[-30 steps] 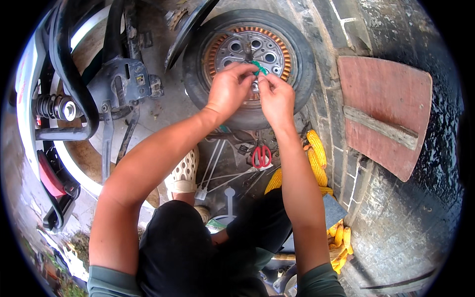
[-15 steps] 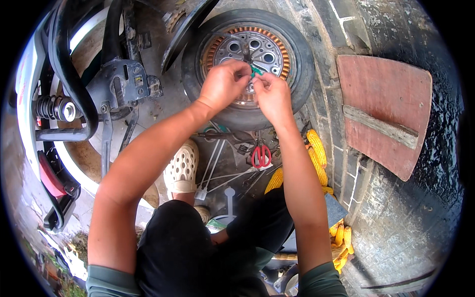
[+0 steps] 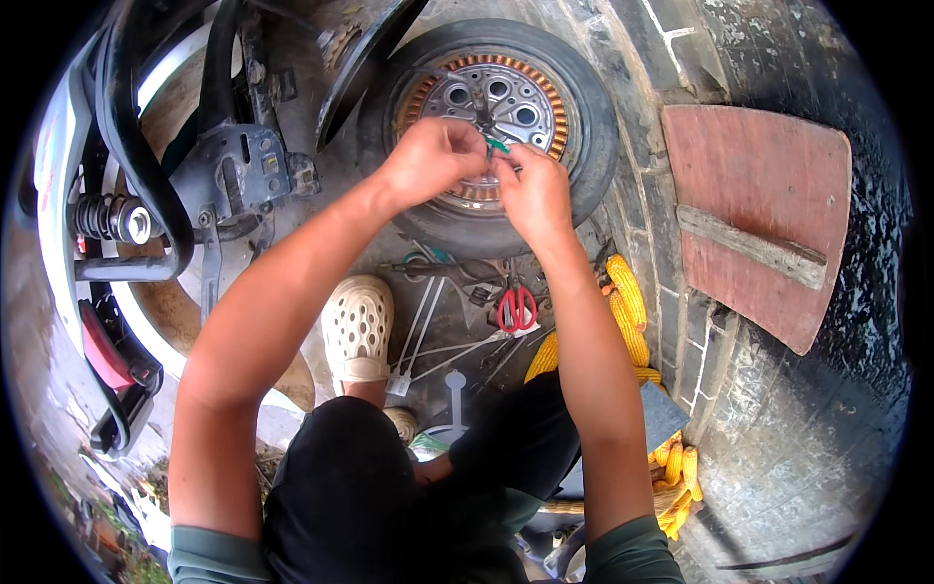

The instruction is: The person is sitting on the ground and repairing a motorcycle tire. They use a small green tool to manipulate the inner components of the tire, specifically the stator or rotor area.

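Note:
Above a wheel's hub motor, whose stator (image 3: 556, 107) has copper windings around a metal core, both hands meet over a small green strip (image 3: 497, 145). Its exact kind is too small to make out. My left hand (image 3: 433, 164) pinches at the strip's left side, thumb and forefinger together. From the right, my right hand (image 3: 538, 187) closes its fingertips on the strip's other end. A black tyre (image 3: 593, 146) surrounds the stator, lying flat on the ground. The hub's metal axle (image 3: 481, 102) stands up just beyond my fingers.
Red-handled scissors (image 3: 517, 310), pliers (image 3: 467, 272) and white cable ties (image 3: 423, 316) lie near my shoe (image 3: 358, 326). A vehicle frame (image 3: 233, 165) stands at left. Corn cobs (image 3: 628, 292) and a reddish board (image 3: 759, 195) are at right, along a brick wall.
My left hand has shifted slightly left and down. The green strip now sits a little higher between the fingertips, and more of the axle shows.

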A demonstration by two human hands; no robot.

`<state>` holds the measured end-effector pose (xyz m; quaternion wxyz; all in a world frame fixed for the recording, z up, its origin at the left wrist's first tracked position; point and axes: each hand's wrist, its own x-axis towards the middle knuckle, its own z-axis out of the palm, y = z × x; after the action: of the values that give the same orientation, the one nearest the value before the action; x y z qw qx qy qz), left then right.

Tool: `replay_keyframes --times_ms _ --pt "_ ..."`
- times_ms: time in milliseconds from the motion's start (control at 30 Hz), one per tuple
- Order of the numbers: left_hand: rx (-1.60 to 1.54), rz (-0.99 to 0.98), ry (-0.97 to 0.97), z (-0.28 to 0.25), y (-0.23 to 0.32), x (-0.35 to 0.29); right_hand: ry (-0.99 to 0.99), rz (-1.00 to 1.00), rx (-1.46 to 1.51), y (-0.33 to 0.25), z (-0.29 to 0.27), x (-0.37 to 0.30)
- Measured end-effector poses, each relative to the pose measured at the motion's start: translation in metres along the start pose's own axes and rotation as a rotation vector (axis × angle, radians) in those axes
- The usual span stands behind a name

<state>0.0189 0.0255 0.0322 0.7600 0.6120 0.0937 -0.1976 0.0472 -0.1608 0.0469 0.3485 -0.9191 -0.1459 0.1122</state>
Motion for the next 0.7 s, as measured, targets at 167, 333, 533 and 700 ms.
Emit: replay_keyframes --times_ms 167,333,533,700 --pt "-0.030 0.039 -0.037 -0.004 -0.005 0.000 -0.035 0.052 0.062 0.000 -0.003 -0.001" --pt "0.276 0.316 -0.012 0.006 -0.006 -0.004 -0.284 0.285 0.435 -0.002 -0.022 -0.004" --pt "0.535 0.605 0.136 0.014 -0.019 -0.004 -0.272 0.389 0.777 -0.008 -0.026 0.002" --pt "0.302 0.222 0.242 0.020 -0.015 -0.001 -0.208 0.363 0.629 -0.003 -0.021 0.006"
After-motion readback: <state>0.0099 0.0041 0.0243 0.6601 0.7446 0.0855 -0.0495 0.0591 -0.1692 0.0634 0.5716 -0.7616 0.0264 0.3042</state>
